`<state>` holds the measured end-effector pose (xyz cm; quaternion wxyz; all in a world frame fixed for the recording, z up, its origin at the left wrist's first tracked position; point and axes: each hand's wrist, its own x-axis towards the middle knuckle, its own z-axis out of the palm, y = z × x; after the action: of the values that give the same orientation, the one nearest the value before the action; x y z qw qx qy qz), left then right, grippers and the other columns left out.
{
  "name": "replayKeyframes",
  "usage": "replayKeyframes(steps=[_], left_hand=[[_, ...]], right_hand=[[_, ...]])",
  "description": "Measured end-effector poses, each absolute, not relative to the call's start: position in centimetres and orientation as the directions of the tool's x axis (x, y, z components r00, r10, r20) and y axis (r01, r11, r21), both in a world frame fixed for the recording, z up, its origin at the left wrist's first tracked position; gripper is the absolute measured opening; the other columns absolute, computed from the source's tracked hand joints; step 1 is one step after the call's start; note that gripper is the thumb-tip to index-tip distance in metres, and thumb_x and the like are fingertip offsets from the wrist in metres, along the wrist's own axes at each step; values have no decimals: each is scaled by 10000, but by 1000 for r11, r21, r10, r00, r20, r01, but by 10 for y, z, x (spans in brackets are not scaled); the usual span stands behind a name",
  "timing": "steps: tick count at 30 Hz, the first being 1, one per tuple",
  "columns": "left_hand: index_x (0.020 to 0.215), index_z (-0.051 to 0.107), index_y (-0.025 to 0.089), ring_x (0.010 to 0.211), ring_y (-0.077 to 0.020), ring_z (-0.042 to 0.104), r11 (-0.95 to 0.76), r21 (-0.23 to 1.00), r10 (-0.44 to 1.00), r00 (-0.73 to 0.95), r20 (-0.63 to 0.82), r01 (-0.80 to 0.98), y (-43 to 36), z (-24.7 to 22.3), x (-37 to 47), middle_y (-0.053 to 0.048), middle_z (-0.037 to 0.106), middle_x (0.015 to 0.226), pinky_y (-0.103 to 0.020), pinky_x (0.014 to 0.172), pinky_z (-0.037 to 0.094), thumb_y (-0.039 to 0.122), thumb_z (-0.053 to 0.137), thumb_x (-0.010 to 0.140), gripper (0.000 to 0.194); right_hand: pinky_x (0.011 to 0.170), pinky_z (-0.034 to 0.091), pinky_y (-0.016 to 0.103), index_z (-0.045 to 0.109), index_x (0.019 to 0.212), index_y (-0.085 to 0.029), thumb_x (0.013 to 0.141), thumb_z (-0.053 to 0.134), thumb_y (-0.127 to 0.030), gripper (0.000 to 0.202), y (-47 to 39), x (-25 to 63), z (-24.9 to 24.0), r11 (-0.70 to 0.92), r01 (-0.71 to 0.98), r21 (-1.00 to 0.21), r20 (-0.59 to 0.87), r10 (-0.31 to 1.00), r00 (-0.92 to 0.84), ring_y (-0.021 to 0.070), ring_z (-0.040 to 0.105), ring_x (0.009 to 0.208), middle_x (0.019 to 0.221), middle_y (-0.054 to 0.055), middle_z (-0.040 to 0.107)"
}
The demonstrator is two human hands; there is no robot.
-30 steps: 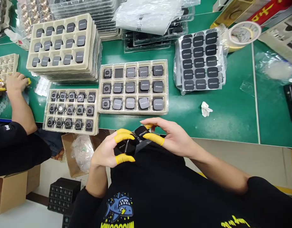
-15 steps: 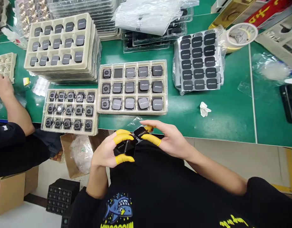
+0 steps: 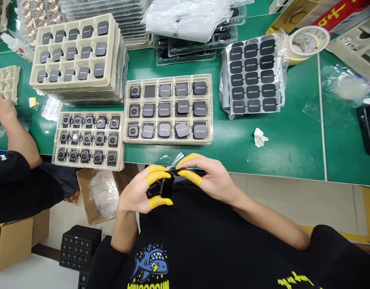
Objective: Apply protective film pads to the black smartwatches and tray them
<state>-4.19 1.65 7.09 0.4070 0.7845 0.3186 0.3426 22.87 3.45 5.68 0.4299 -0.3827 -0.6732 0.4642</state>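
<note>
My left hand [image 3: 136, 190], with yellow finger cots, is closed on a black smartwatch body [image 3: 167, 187] with a glossy face. A black piece with white lettering [image 3: 153, 188] shows beside it in the same hand. In my right hand [image 3: 213, 176], also with yellow finger cots, the thumb and fingertips pinch a thin black film [image 3: 178, 170], seen nearly edge-on at the watch's upper edge. Clear film [image 3: 173, 159] sticks out above the fingertips. Just beyond the hands lies a tray [image 3: 168, 141] of watch bodies, many covered by black lettered films.
Left of it is another tray [image 3: 88, 164] of watch bodies. Behind stand stacked trays [image 3: 117, 76] and a white plastic bag [image 3: 185, 20]. Sheets of black stickers [image 3: 253, 74], a tape roll [image 3: 308, 40] and crumpled tissue [image 3: 259, 137] lie right. A co-worker's arm [image 3: 19, 132] is far left.
The black film in my right hand has turned from face-up to nearly edge-on. My right fingers have closed in over it, and the clear film now rises higher beside them.
</note>
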Motion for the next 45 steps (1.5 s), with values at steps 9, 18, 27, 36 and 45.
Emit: replayKeyframes(steps=[9, 18, 27, 36, 45], left_hand=[[1458, 667, 214, 1196, -300, 796, -500, 840, 780, 532, 329, 213, 15, 68, -39, -153, 801, 1257, -465, 1018, 708, 538, 871, 952, 634], [1426, 683, 220, 1193, -317, 807, -482, 844, 792, 530, 303, 237, 15, 64, -39, -156, 804, 1241, -492, 1004, 711, 535, 888, 938, 615], [1431, 681, 228, 1166, -306, 812, -492, 850, 781, 525, 338, 186, 18, 66, -37, -141, 809, 1231, -469, 974, 708, 563, 895, 923, 645], [1445, 671, 233, 1195, -317, 810, -500, 846, 775, 532, 340, 188, 18, 64, -37, -140, 814, 1232, -484, 988, 713, 539, 896, 930, 640], [1435, 668, 228, 1190, -314, 809, -504, 834, 767, 560, 314, 223, 16, 65, -39, -146, 802, 1237, -478, 977, 718, 553, 867, 953, 614]], right_hand=[[791, 663, 387, 859, 1126, -264, 1097, 757, -360, 143, 29, 225, 48, 355, 151, -923, 288, 895, -340, 233, 799, 876, 974, 77, 856], [892, 696, 386, 757, 1438, -297, 1089, 768, -403, 366, 26, 229, 38, 328, 242, -913, 274, 933, -233, 243, 808, 1024, 1210, 91, 840], [1010, 671, 505, 584, 1634, -303, 1093, 753, -337, 567, 26, 226, 47, 587, 338, -736, 507, 808, -299, 318, 752, 1193, 1299, 140, 788], [995, 699, 518, 482, 1704, -382, 1050, 799, -273, 734, 18, 220, 37, 523, 260, -812, 490, 852, -184, 316, 752, 1205, 1317, 112, 785], [1115, 659, 486, 491, 1681, -361, 1044, 834, -344, 723, 17, 220, 34, 382, 173, -908, 352, 918, -182, 284, 760, 1270, 1397, 104, 757]])
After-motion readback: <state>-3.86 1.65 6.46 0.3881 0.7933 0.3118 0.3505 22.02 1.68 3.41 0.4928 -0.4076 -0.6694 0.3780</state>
